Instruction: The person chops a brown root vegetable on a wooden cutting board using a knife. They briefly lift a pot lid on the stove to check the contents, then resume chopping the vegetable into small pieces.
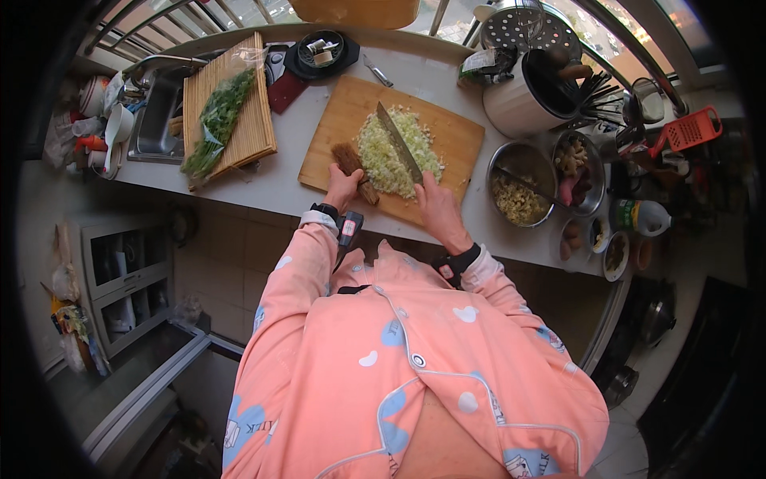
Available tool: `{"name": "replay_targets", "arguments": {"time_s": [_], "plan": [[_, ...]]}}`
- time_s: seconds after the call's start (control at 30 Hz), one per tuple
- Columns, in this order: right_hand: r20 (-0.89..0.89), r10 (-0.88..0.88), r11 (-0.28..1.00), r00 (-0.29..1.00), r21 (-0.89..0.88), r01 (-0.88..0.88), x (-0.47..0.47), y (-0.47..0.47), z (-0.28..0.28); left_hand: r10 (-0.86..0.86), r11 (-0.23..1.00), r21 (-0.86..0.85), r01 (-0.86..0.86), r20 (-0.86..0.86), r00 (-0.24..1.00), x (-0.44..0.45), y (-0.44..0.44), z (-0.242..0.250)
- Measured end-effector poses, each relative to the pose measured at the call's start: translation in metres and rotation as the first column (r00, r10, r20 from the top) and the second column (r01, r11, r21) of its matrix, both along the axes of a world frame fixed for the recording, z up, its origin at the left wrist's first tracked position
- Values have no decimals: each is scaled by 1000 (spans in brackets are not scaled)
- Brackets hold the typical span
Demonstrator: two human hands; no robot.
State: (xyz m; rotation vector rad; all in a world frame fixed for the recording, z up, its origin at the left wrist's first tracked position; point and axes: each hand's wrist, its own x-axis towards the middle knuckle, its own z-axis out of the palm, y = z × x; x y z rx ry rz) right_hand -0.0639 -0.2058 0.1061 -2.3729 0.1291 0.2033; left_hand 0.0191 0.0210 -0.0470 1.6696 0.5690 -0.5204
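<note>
On a wooden cutting board (326, 135) lies a wide heap of finely chopped pale green vegetable (383, 158). My right hand (441, 209) grips the handle of a kitchen knife (398, 141), whose long blade lies slantwise over the heap. At the heap's lower left, my left hand (343, 187) holds a brown bristle brush (354, 170), which rests on or just over the board beside the chopped pieces. Small bits are scattered around the heap.
Right of the board stand a metal bowl of chopped food (520, 200), another bowl with ginger (571, 158) and a white utensil pot (514, 108). To the left, bagged leafy greens (221, 120) lie on a reed mat (263, 129) beside the sink (158, 120). A box cutter (378, 72) lies behind the board.
</note>
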Motion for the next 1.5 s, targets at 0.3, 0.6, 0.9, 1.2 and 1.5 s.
{"name": "replay_targets", "arguments": {"time_s": [0.3,0.6,0.9,1.2,1.5], "plan": [[-43,50,994,998,-92,-54,-3,6,-2,-2,1000,-21,2,6,1000,1,1,-2],[1,22,1000,1000,-16,-22,-4,0,-2,21,999,-38,-21,12,1000,-2,-2,8],[40,-8,1000,999,-27,9,-1,-16,-3,-10,1000,28,10,8,1000,-1,-1,3],[61,-38,998,997,-42,41,1,-23,-4,36,998,-46,-36,3,999,-3,-4,14],[25,-52,998,998,22,52,-1,-32,1,119,990,64,-125,94,988,-22,-7,22]]}}
